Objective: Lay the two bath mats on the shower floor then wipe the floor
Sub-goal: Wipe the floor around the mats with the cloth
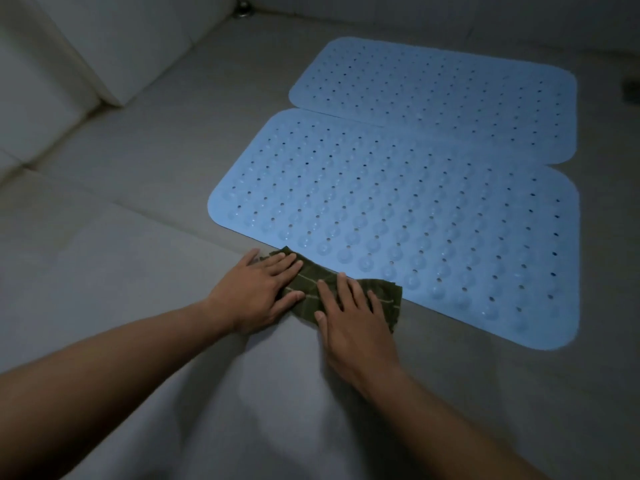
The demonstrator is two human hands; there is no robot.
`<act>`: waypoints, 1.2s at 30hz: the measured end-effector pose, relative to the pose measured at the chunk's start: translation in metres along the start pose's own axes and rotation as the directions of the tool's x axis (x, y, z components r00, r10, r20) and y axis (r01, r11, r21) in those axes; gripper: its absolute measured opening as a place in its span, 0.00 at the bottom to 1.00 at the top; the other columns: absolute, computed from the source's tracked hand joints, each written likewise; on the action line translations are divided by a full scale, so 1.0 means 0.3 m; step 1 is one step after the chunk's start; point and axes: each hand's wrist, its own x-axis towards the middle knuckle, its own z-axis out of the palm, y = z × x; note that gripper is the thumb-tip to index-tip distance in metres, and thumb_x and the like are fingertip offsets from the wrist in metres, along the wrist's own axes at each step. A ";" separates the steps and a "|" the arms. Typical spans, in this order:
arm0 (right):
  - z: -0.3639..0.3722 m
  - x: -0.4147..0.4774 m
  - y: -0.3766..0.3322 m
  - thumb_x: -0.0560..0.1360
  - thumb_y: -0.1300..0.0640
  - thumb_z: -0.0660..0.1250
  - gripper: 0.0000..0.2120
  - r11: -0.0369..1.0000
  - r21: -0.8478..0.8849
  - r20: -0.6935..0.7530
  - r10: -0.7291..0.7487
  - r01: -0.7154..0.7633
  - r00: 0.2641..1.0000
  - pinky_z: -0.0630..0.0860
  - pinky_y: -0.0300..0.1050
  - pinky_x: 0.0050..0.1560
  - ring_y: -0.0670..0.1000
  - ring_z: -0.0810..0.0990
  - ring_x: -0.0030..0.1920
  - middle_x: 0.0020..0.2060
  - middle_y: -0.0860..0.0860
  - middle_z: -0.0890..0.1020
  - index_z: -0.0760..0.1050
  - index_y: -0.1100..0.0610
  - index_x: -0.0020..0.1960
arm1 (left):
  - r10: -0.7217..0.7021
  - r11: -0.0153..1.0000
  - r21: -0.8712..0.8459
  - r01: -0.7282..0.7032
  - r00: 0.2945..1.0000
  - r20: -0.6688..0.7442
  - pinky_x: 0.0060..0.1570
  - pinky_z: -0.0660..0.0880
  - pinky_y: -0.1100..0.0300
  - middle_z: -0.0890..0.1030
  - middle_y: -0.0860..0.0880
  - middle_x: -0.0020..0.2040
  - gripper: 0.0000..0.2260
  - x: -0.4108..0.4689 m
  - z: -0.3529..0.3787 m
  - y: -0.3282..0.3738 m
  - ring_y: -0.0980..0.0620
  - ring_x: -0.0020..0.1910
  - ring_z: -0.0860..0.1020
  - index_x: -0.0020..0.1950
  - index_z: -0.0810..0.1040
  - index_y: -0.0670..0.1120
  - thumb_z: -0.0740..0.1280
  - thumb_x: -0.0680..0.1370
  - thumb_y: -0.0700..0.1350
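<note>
Since both mats are already down, only wiping's left: left hand and right hand press flat on the cloth at the near mat's front edge.

Head-worn view faces forward and down, seemingly close above the dim floor.

Two bath mats were light blue w/ hole dots; cloth dark green w/ pale stripes; floor grey.

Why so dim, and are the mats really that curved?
Head view: dim, bluish light, darker corners; soft arm shadows on the floor; wide lens likely bows the near mat and far mat; left hand, right hand and cloth look slightly soft.
</note>
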 end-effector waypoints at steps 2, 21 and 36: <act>0.016 0.036 -0.042 0.83 0.44 0.45 0.27 1.000 -0.007 0.001 -0.020 0.020 1.000 0.50 0.58 0.76 0.57 0.51 0.80 0.80 0.56 0.54 0.51 0.50 0.81 | 0.033 0.999 0.013 -0.033 0.999 0.021 0.76 0.53 0.46 0.61 0.52 0.79 0.34 0.001 -0.006 -0.081 0.53 0.79 0.58 0.80 0.59 0.51 0.42 0.80 0.67; 0.038 0.389 -0.427 0.84 0.42 0.43 0.29 0.994 0.049 0.214 -0.103 0.094 0.971 0.35 0.52 0.75 0.52 0.37 0.79 0.80 0.53 0.39 0.37 0.48 0.80 | -0.162 0.981 -0.106 0.165 0.986 0.037 0.77 0.38 0.43 0.47 0.54 0.82 0.31 -0.091 0.074 -0.557 0.55 0.80 0.44 0.82 0.45 0.53 0.40 0.81 0.65; 0.131 0.673 -0.736 0.85 0.49 0.46 0.25 0.966 0.233 0.093 -0.132 0.108 0.987 0.36 0.47 0.77 0.53 0.40 0.80 0.80 0.58 0.45 0.52 0.57 0.79 | -0.342 0.929 -0.042 0.367 0.898 0.276 0.74 0.37 0.33 0.38 0.56 0.81 0.33 0.025 -0.006 -0.963 0.56 0.80 0.41 0.81 0.37 0.55 0.47 0.81 0.64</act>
